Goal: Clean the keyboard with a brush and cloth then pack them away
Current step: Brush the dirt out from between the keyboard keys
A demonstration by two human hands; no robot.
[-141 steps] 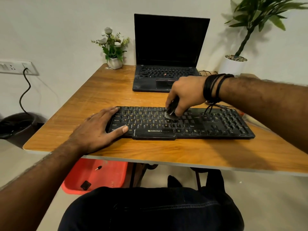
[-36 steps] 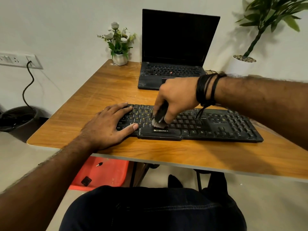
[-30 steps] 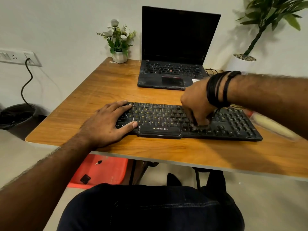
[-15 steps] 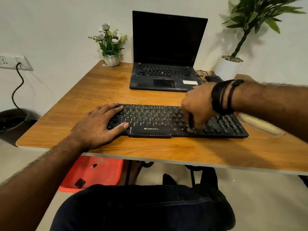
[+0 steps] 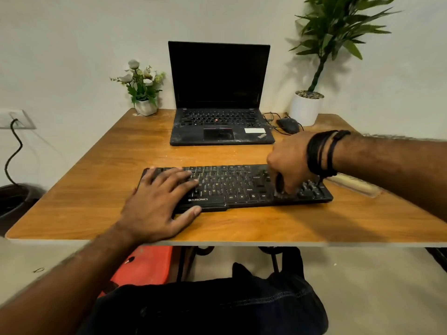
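Brushing the right-hand keys of the keyboard (image 5: 242, 187), the cloth step not yet begun.

Curled round a dark brush (image 5: 280, 183), the right hand (image 5: 289, 163) holds its pale bristles down on the keys left of the number pad; the left hand (image 5: 159, 201) lies flat and spread over the keyboard's 9 o'clock end, steadying it on the worktop (image 5: 96, 189). Next, I judge, comes sweeping on toward 3 o'clock. No cloth is clearly visible; a pale object (image 5: 355, 186) at 3 o'clock is too blurred to name.

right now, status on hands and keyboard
Left hand flat on keyboard, steadying. Right hand grips brush, bristles on right-side keys. Nothing in the way.
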